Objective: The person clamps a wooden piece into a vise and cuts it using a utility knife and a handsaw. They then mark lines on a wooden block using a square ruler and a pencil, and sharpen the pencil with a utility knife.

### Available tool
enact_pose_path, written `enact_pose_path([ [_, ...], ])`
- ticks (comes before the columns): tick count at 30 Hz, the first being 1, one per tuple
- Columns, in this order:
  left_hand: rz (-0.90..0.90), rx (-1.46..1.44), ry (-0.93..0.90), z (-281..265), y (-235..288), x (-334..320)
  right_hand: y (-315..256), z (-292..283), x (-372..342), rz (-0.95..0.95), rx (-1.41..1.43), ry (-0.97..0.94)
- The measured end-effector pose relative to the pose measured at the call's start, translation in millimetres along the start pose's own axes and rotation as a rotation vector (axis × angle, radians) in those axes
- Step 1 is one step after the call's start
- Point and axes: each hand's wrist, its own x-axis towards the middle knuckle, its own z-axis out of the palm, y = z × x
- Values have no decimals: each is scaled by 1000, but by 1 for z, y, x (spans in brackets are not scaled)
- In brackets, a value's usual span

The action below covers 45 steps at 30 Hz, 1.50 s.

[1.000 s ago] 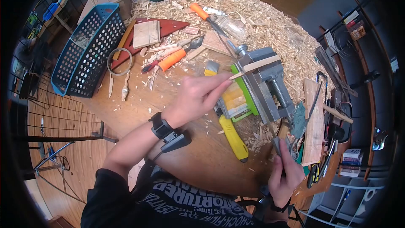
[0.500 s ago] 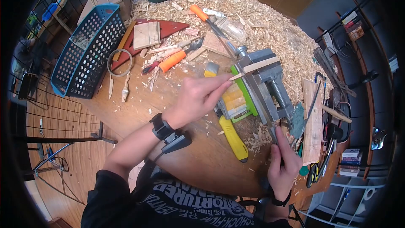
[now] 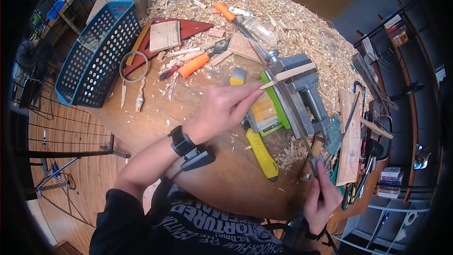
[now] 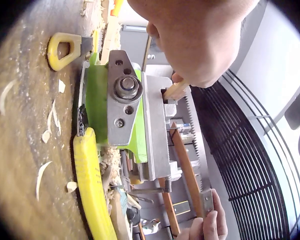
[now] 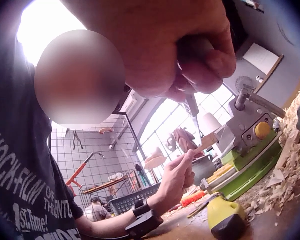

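My left hand (image 3: 219, 108) pinches the near end of a narrow wooden strip (image 3: 293, 72), which lies across the top of a grey metal vise (image 3: 302, 95) with a green base. In my right hand (image 3: 323, 200), lower right, is the grip of a saw. Its thin toothed saw blade (image 4: 196, 140) stretches from that hand up alongside the vise to the strip, close to the left fingertips, in the left wrist view. From the right wrist view, the fingers curl round the grip, and the strip (image 5: 207, 142) sticks out from the left fingers.
A yellow-handled tool (image 3: 262, 155) lies in front of the vise, a brush (image 3: 238, 75) left of it. Orange-handled tools (image 3: 194, 66), a perforated blue basket (image 3: 96, 56) and a red triangular board (image 3: 191, 29) sit farther left. Wood shavings (image 3: 325, 52) heap behind; a plank (image 3: 348, 134) lies right.
My right hand first pushed the saw slightly forward, then drew it back toward my body. The left hand and the strip have stayed in place.
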Motion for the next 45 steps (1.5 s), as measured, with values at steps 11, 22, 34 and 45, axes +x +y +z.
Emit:
enact_pose_path([
  [11, -73, -38, 22, 3, 4, -1, 1, 14, 17, 61, 39, -11],
  [22, -15, 35, 13, 0, 1, 0, -9, -5, 1, 204, 45, -157],
  [34, -57, -60, 31, 2, 1, -1, -7, 16, 17, 62, 25, -17],
  [45, 13, 17, 21, 0, 2, 0, -16, -1, 10, 206, 84, -155],
])
